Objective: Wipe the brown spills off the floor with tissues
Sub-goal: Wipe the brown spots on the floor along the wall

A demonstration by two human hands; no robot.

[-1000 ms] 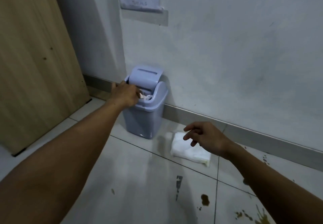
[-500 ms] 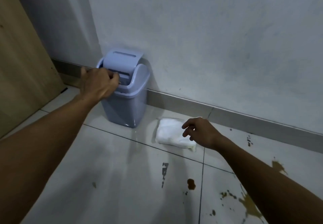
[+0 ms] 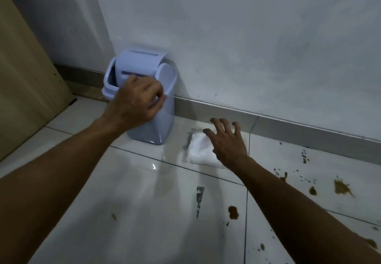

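- right hand point(image 3: 227, 143) fingers spread, palm down, over the white tissues point(image 3: 201, 150); holds nothing, contact unclear
- left hand point(image 3: 137, 102) loosely curled at the front rim of the blue bin point(image 3: 152, 127); can't tell if it grips anything
- bin's swing lid point(image 3: 140, 63) tilted open, bin against the wall point(image 3: 247, 37)
- tissues stack lies on the floor point(image 3: 123, 202) just right of bin, near baseboard
- brown spills point(image 3: 233, 212) on tiles nearer the camera and to the right, apart from tissues
- wooden door point(image 3: 22, 68) at left
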